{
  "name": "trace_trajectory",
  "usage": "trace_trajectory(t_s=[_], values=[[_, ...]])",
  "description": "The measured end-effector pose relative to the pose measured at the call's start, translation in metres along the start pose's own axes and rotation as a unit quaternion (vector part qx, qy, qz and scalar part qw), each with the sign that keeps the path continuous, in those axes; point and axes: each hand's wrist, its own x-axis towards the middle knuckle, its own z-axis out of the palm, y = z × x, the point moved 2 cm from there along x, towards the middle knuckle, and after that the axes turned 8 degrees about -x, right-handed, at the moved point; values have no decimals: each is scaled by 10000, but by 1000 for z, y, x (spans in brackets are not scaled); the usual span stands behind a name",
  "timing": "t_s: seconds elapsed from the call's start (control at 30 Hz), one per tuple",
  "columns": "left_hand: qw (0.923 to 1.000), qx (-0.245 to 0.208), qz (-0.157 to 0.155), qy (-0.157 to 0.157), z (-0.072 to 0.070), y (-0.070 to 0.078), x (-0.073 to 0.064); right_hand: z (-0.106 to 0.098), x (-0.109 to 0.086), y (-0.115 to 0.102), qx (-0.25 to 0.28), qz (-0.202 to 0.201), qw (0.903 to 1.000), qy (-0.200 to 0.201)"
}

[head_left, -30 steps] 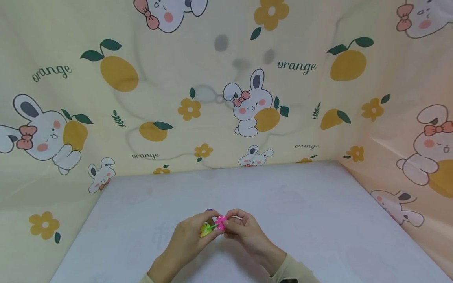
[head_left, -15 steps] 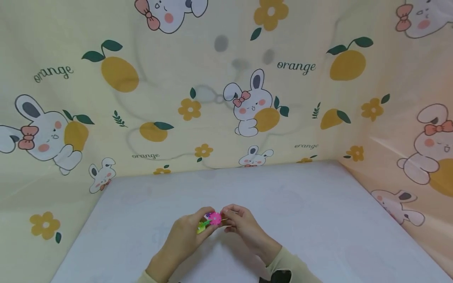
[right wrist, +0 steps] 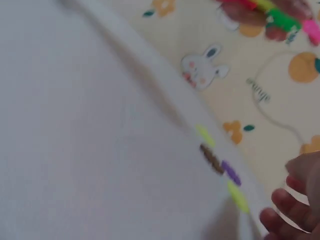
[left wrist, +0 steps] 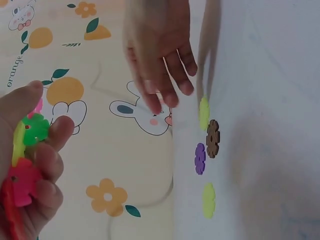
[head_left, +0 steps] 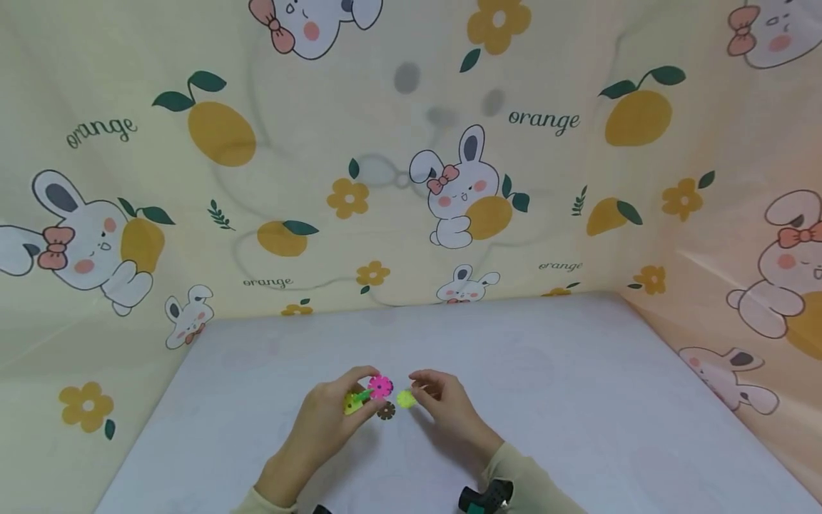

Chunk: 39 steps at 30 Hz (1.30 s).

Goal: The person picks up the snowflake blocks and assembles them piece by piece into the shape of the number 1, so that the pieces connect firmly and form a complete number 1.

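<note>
My left hand (head_left: pixel 327 410) grips a joined group of notched plastic snowflake discs between thumb and fingers. Its pink disc (head_left: pixel 380 386) sticks out beyond the fingertips in the head view, beside a green disc (left wrist: pixel 35 128). A red disc (left wrist: pixel 25 182) and a yellow one (left wrist: pixel 18 145) lie deeper in the palm, partly covered by fingers. To the right, my right hand (head_left: pixel 452 403) is apart from the group, fingers relaxed and holding nothing. Below the hands, loose discs lie on the table: a brown disc (left wrist: pixel 213 139), a purple disc (left wrist: pixel 200 159) and two yellow-green discs (left wrist: pixel 209 200).
A white tabletop (head_left: pixel 546 428) spreads under both hands. Cream cloth (head_left: pixel 321 128) printed with rabbits and oranges stands behind it and along both sides. Dark wrist devices (head_left: pixel 486 496) show near the sleeves at the bottom of the head view.
My right hand has let go of the pink disc and drawn apart from it. My left hand has shifted left with the joined discs, and loose discs on the table now show between the hands.
</note>
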Motion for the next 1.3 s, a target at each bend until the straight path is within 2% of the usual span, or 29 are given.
trace_trajectory(t_s=[0.17, 0.3, 0.4, 0.6, 0.8, 0.9, 1.0, 1.1, 1.17, 1.3], values=[[9991, -111, -376, -141, -1, -1, 0, 6, -2, 8, -1098, -180, 9934, -269], [9981, -222, -534, -233, -2, 0, 0, 9, -2, 12, -1787, -263, 9820, -553], [9977, -253, -563, -270, -2, 0, 1, 9, -3, 12, -2179, -438, 9731, -606], [9977, -301, -559, -253, -2, -1, 1, 7, -5, 12, -2363, -827, 9674, -377], [9982, -277, -456, -268, -2, 1, 1, 1, -6, 10, -2566, -768, 9632, -224], [9986, -257, -371, -263, -1, 1, 1, -1, -7, 8, -2514, -760, 9647, -208], [9989, -232, -316, -270, -1, 1, 0, -2, -7, 7, -2482, -927, 9641, -171], [9989, -214, -321, -281, -1, 0, 0, -2, -6, 5, -2271, -950, 9688, -293], [9987, -193, -359, -292, -1, 0, -1, -3, -4, 4, -1944, -887, 9760, -418], [9986, -166, -412, -298, 1, -2, -1, -6, -2, -2, -846, -592, 9929, -583]])
